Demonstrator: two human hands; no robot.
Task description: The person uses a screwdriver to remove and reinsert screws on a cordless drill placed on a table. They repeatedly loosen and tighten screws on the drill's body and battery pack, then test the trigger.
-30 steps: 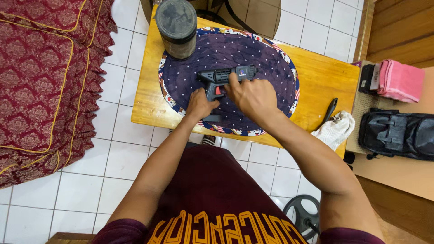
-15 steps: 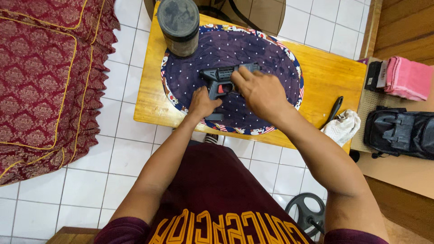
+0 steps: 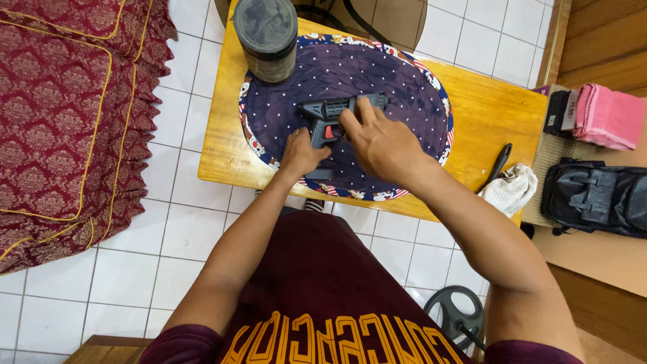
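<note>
i've got a dark grey cordless drill [image 3: 337, 114] with a red trigger lying on its side on the dotted oval mat [image 3: 404, 81], barrel pointing right, grip toward me.

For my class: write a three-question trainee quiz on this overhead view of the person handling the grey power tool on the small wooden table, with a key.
1. True or false: both hands touch the grey power tool.
2. What does the tool lie on? A) bare wood B) a dark dotted oval mat C) a pink towel
3. Fill in: at the mat's far left corner stands a dark round ____.

Key
1. True: the left hand grips its handle, the right hand covers its body.
2. B, the oval mat on the wooden table.
3. Jar.
</note>
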